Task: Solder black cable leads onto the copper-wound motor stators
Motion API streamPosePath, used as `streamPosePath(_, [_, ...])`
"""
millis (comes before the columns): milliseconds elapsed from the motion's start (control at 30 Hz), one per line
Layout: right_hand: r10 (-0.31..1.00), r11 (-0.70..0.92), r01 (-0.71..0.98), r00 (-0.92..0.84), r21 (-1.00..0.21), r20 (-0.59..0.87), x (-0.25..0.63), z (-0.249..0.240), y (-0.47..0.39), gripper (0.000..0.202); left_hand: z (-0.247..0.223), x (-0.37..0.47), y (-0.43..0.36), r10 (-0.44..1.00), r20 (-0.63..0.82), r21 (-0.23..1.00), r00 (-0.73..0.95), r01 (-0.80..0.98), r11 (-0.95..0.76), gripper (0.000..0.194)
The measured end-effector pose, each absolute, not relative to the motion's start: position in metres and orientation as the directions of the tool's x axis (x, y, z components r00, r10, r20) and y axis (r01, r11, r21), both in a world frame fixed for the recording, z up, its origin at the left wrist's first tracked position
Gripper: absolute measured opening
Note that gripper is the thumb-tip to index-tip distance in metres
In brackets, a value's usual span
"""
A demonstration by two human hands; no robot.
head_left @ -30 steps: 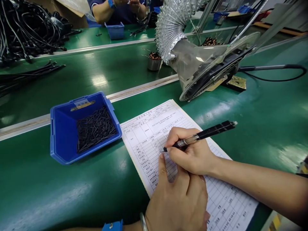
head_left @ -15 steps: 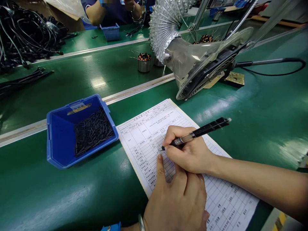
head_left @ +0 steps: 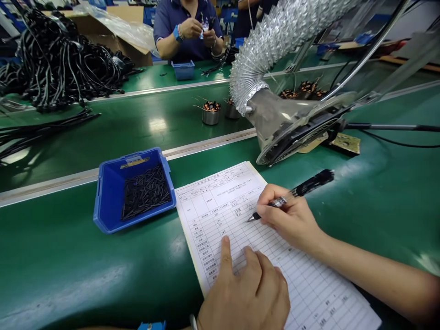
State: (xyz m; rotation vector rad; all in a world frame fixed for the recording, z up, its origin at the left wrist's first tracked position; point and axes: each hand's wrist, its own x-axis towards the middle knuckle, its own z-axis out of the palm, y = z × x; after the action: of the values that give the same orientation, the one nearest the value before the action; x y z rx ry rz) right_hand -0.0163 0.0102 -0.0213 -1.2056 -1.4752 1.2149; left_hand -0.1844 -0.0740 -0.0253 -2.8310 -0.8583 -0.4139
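Note:
A printed form (head_left: 206,256) with a table of rows and columns lies on the green bench, a few cells filled by hand. My right hand (head_left: 292,220) grips a black pen (head_left: 311,183), its tip at or just above the sheet near the middle columns. Lower down, my left hand (head_left: 245,288) rests on the paper with the index finger stretched toward a handwritten entry and the other fingers bent a little. Left of the form stands a blue bin (head_left: 110,197) holding many short black tube pieces (head_left: 146,192).
A clear fume hood (head_left: 275,119) on a silver duct (head_left: 250,68) hangs beyond the form. Metal cups with copper windings (head_left: 211,113) stand on the middle strip. Black cables (head_left: 75,59) are heaped at back left. Across the bench a person (head_left: 187,32) handles something small.
My right hand has moved the pen rightward across the form, away from my left index finger. The view has tilted up, showing more of the person opposite.

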Motion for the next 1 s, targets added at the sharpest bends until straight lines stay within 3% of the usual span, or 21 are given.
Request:
streamPosePath(167, [0.981, 0.125, 0.137, -0.162, -0.983, 0.102, -0.013, -0.028, 0.007, 0.011, -0.028, -0.172, -0.057, 0.401, 0.304, -0.069, 0.865, 0.439, -0.896, 0.036])
streamPosePath(267, [0.974, 0.153, 0.188, -0.194, -0.97, 0.116, -0.015, -0.022, 0.007, 0.013, -0.037, -0.169, -0.048, 0.311, 0.375, -0.099, 0.874, 0.371, -0.923, 0.046])
streamPosePath(400, [0.968, 0.188, 0.223, -0.209, -0.957, 0.141, -0.023, -0.014, 0.006, 0.002, -0.047, -0.167, -0.045, 0.286, 0.457, -0.101, 0.842, 0.369, -0.924, 0.045])
streamPosePath(700, [0.963, 0.239, 0.282, -0.189, -0.929, 0.19, -0.032, -0.021, 0.004, 0.007, -0.031, -0.176, -0.05, 0.35, 0.216, 0.003, 0.911, 0.358, -0.934, 0.042])
streamPosePath(1000, [0.947, 0.29, 0.27, -0.217, -0.918, 0.235, -0.033, -0.02, 0.005, 0.008, -0.028, -0.177, -0.05, 0.348, 0.215, 0.04, 0.912, 0.348, -0.937, 0.037])
